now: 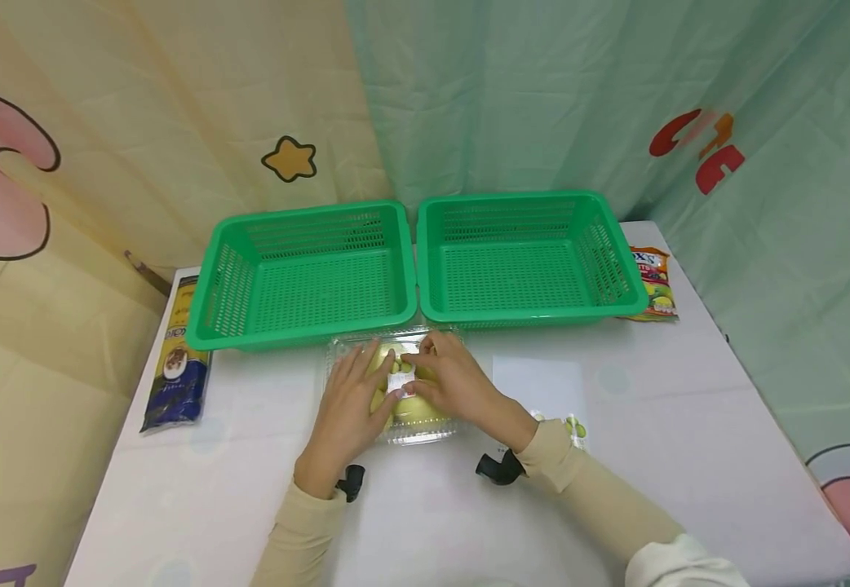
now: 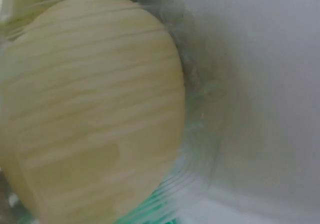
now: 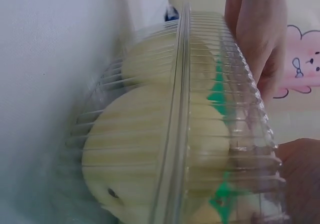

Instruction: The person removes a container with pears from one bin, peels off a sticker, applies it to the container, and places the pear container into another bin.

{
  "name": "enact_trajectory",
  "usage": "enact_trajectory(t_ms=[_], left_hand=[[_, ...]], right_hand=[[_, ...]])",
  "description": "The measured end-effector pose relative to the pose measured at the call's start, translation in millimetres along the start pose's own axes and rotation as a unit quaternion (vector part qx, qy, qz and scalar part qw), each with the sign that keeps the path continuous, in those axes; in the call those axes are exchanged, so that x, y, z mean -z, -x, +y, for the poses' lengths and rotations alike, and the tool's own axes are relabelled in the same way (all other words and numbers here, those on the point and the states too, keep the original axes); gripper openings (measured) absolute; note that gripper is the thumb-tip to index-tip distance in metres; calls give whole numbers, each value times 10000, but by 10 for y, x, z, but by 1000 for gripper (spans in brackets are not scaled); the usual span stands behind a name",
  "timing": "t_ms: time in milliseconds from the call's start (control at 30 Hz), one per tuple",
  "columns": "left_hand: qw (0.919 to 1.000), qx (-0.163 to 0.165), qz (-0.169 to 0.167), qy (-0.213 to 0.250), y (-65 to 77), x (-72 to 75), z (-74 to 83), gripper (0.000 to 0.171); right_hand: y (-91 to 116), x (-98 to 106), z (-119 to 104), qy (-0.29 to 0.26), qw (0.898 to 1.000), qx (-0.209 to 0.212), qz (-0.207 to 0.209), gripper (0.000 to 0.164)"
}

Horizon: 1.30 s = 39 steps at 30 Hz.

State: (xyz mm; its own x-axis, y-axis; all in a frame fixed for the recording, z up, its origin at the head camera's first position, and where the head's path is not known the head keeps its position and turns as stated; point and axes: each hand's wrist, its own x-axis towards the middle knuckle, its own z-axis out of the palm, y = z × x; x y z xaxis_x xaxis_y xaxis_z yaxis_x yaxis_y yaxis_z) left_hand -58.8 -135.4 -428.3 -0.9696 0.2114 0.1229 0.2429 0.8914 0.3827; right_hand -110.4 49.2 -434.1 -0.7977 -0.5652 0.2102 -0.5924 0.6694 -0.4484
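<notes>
A clear plastic clamshell box (image 1: pixel 428 432) of round, pale yellow-green fruit (image 3: pixel 135 154) lies on the table in front of the baskets. On its lid is a small white label (image 1: pixel 400 380) with a green fruit picture. My left hand (image 1: pixel 347 403) rests over the lid's left side, fingers spread, thumb at the label's lower edge. From the right, my right hand (image 1: pixel 458 379) touches the label's right side with index finger and thumb apart. Ribbed box wall and a fruit (image 2: pixel 95 109) fill much of the left wrist view, where no hand shows.
Two green plastic baskets (image 1: pixel 300 333) (image 1: pixel 535 314) stand side by side at the back. A white label sheet (image 1: pixel 542 383) with fruit pictures lies partly under the right forearm. A blue-and-yellow packet (image 1: pixel 175 367) is at the left edge, a colourful snack bag (image 1: pixel 656 285) behind right.
</notes>
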Motion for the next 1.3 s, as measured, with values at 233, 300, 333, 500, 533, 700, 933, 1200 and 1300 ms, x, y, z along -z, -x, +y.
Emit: enact_trajectory(t_ms=[233, 300, 333, 500, 533, 700, 933, 1200, 1300], left_hand=[[9994, 264, -203, 2, 20, 34, -36, 57], [9993, 263, -270, 44, 28, 29, -57, 58], [9992, 247, -308, 63, 33, 26, -64, 59], [9991, 176, -348, 151, 35, 20, -77, 56], [9992, 176, -318, 158, 31, 22, -77, 55], [9996, 206, -193, 92, 10, 24, -81, 53], [9993, 196, -326, 32, 1, 49, -83, 54], [9975, 139, -654, 233, 0, 111, -116, 55], [9972, 140, -665, 307, 11, 122, -124, 54]], right_hand=[[24, 5, -20, 83, 9999, -84, 69, 48], [30, 4, -24, 135, 9999, -100, 38, 50], [36, 1, -28, 162, 9998, -128, 15, 52], [58, -24, -38, 397, 9992, -102, -38, 54], [60, -31, -42, 455, 9989, -68, -49, 55], [83, -77, -47, 726, 9972, 174, -39, 57], [102, -73, -58, 740, 9969, 260, -87, 58], [81, -118, -48, 736, 9971, 187, 80, 56], [75, -131, -46, 664, 9975, 149, 183, 54]])
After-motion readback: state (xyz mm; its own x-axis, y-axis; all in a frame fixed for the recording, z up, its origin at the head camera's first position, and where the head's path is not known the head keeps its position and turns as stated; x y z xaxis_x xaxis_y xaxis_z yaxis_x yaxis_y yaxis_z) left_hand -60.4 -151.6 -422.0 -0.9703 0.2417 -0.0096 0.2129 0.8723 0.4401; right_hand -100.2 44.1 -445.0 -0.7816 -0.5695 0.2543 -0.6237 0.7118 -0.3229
